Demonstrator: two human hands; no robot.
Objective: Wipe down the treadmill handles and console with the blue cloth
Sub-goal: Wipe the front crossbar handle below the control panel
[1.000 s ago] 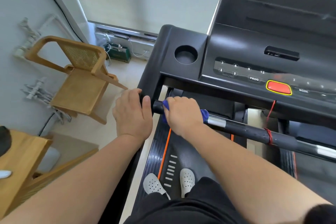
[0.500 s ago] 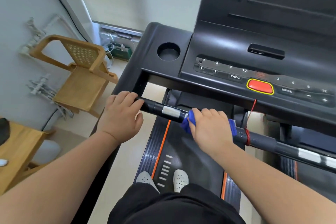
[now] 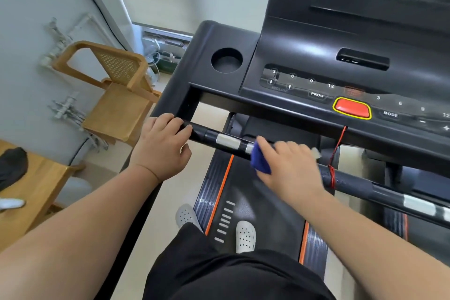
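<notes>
Wiping the handle bar (image 3: 202, 134) with the blue cloth (image 3: 259, 162); the console (image 3: 304, 51) likely comes later.
Right hand (image 3: 289, 168) curls over the bar with the cloth wrapped beneath it, a blue fold poking out on the grip's left side. Left hand (image 3: 162, 147) clasps the bar's end, further left of that grip. Next move, I judge: slide the grip rightward past the red cord (image 3: 339, 143) without snagging it. Blur smears the right fingers, the palm hides most of the cloth, and the bar's right end is cut off.
</notes>
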